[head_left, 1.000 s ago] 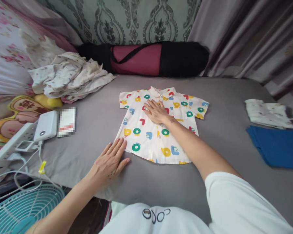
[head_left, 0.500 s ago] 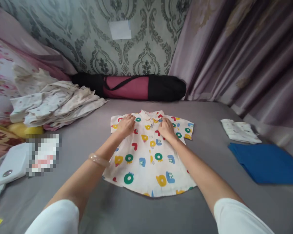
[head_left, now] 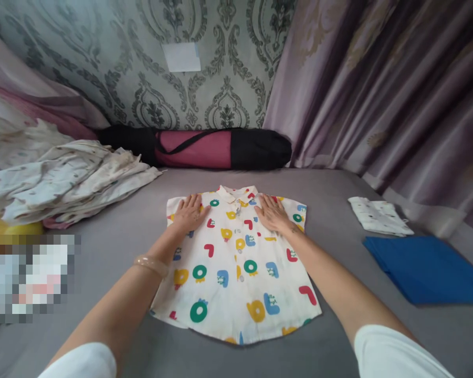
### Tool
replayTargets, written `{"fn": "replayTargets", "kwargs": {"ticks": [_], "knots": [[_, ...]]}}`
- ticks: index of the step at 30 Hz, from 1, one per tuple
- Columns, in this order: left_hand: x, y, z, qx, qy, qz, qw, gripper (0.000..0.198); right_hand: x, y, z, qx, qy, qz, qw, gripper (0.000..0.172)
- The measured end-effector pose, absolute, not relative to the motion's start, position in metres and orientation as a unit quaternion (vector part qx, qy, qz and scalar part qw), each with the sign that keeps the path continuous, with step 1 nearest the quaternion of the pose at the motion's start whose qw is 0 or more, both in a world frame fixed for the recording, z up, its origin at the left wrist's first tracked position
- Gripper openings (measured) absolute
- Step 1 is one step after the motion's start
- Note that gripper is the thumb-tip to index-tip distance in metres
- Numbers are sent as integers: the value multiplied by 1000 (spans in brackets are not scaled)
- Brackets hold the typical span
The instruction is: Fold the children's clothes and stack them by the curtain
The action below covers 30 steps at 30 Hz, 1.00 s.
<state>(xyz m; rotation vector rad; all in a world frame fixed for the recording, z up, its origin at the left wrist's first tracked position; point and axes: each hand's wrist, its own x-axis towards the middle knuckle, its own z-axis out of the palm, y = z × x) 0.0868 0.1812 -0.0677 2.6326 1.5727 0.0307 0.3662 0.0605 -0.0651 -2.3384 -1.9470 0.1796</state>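
A small white short-sleeved shirt (head_left: pixel 220 252) lies front side up, buttoned, its collar pointing away from me. Letters and figures in red, yellow, green and blue are printed over it. My left hand (head_left: pixel 189 214) rests flat on the shirt's left shoulder area with fingers stretched out, and a pale bangle (head_left: pixel 151 265) circles that wrist. On the other side of the collar, my right hand (head_left: pixel 274 213) lies flat on the cloth, fingers extended. Neither hand grips the fabric. Parts of both sleeves are covered by the hands.
A grey bedsheet (head_left: pixel 114 252) spreads underneath. A black and maroon long bag (head_left: pixel 197 149) lies along the wall. Rumpled pale clothes (head_left: pixel 74 173) are heaped at left. On the right sit a folded white cloth (head_left: pixel 380 216) and a folded blue cloth (head_left: pixel 425 268).
Both hands have gone from curled fingers near the collar to flat, outstretched ones on the shoulders. The sleeves look less spread to the sides. The view has shifted slightly.
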Motion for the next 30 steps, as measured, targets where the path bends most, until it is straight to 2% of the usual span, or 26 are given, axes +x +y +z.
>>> {"fn": "replayTargets", "kwargs": {"ticks": [9,14,20,23,25,30], "knots": [[40,195,-66,809,585,8,57,71,421,38,-75,-789,-611,46,54,69],[11,205,-70,796,605,-1,33,66,448,18,-77,-818,-572,36,45,66],[-8,218,-81,802,581,118,72,54,469,10,-54,-861,-507,35,-15,54],[-8,219,-85,797,576,164,77,51,454,37,-36,-845,-531,16,60,44],[-9,219,-87,795,576,171,79,52,436,67,-30,-815,-564,46,129,41],[-13,218,-90,804,567,171,57,50,394,136,-35,-769,-610,118,149,29]]}}
